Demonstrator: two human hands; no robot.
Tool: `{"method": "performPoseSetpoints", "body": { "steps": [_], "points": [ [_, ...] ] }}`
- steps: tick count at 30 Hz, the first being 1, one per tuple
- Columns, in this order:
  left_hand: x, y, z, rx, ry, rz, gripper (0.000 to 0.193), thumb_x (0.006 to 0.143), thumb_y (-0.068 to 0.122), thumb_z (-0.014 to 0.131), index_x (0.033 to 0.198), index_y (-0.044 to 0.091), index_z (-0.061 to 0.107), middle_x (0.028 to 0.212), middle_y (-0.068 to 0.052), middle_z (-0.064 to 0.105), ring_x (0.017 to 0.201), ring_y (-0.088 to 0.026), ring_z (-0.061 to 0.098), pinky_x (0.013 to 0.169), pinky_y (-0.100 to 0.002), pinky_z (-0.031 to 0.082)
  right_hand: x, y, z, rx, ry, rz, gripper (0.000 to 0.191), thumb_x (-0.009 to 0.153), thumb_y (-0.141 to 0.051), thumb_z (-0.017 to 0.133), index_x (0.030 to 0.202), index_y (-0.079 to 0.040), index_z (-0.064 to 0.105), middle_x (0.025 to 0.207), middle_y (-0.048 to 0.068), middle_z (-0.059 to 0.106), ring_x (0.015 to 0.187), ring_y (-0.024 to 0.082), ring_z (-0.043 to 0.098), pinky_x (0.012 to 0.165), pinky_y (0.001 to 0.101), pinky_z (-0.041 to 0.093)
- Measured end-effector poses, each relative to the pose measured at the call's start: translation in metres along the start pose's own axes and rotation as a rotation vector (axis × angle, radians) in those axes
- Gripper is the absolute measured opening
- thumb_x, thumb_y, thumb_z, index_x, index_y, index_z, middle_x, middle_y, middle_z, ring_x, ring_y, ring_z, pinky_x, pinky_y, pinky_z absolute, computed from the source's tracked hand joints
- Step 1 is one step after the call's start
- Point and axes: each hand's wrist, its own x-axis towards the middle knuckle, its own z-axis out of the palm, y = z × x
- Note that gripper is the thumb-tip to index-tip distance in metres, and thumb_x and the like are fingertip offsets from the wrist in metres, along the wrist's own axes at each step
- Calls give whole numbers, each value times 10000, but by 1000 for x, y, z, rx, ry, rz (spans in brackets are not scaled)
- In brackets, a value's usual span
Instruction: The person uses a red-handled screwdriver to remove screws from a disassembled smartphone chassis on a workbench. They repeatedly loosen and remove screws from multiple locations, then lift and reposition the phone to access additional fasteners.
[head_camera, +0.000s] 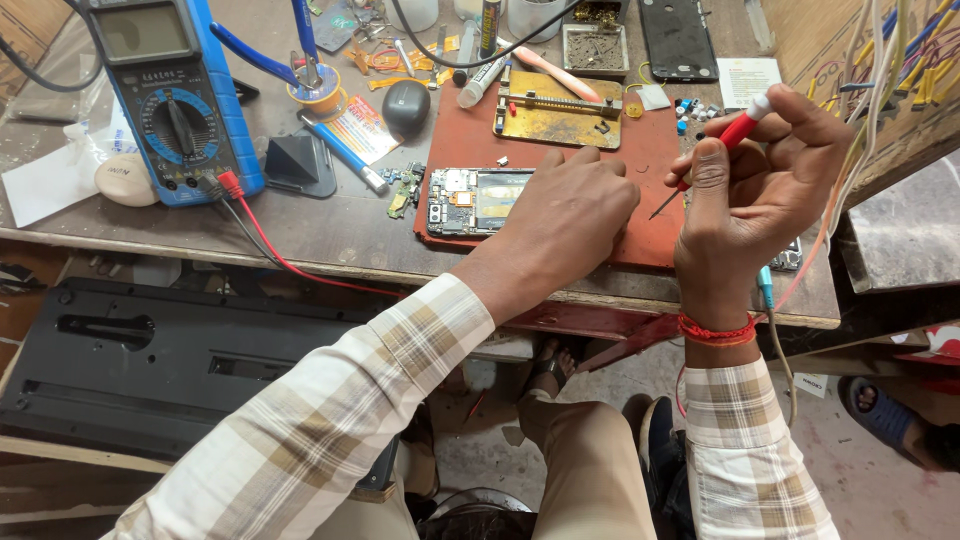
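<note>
Work looks midway: opened phone lies board-up on the red mat, pinned under the left hand. Right hand pinches a red probe, its tip poised just right of the left hand's grip, touching nothing.

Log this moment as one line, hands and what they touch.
left hand: resting on opened phone | right hand: holding red screwdriver, tip above red mat | blue multimeter: far left

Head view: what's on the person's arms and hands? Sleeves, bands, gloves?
Both arms wear long plaid sleeves, cream with tan and grey checks, cuffs at the wrists. The left hand and right hand are bare, no gloves. A red-orange thread band circles the right wrist.
</note>
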Motion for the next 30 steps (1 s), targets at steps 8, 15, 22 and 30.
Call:
{"method": "performPoseSetpoints", "body": {
  "steps": [8,15,22,30],
  "points": [
    [-22,-31,-24,-503,272,-255,108,919,58,696,942,-6,613,838,-101,696,783,-238,698,713,-377,548,0,-5,2,-1,-6,2,322,1239,80,609,1432,-27,374,1103,129,590,806,154,631,770,267,609],
    [-35,-36,-29,-659,243,-376,85,893,76,760,880,22,696,795,-42,749,692,-103,697,632,-264,565,2,-8,4,-36,-25,-14,310,1230,66,605,1417,-33,378,1098,125,598,820,151,643,781,270,637],
    [-38,-37,-21,-791,206,-346,146,913,67,778,1058,53,793,937,-23,801,848,-68,739,747,-241,613,1,-8,5,-26,-22,-9,311,1229,61,607,1415,-34,378,1096,125,598,818,149,639,784,269,632],
    [-41,-46,-17,-1116,192,-412,211,943,45,749,1151,12,752,1032,-54,784,953,-81,729,874,-237,622,2,-8,5,-48,-29,-19,304,1231,64,603,1407,-39,377,1104,128,604,827,150,647,785,271,637]
  ]
}}
